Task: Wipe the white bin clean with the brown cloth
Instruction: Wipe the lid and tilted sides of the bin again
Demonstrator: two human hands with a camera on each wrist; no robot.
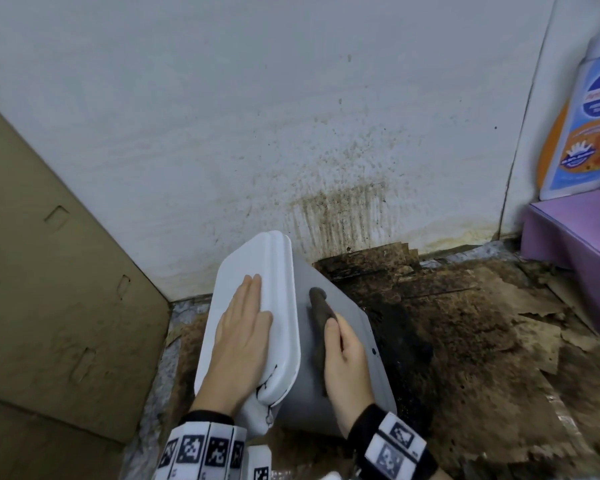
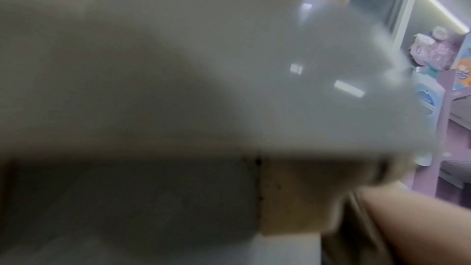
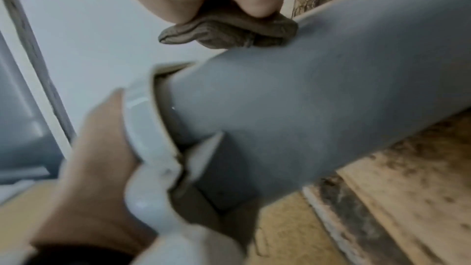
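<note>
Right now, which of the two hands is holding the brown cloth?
The right hand: it presses the brown cloth against the white bin's grey side. The left hand lies flat on the lid, holding nothing.

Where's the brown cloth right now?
In the head view the brown cloth sits right of centre, pressed against the grey side of the tilted bin by the right hand, just right of the white lid where the left hand rests.

White-lidded grey bin (image 1: 340,344), brown cloth (image 1: 321,315)
</note>
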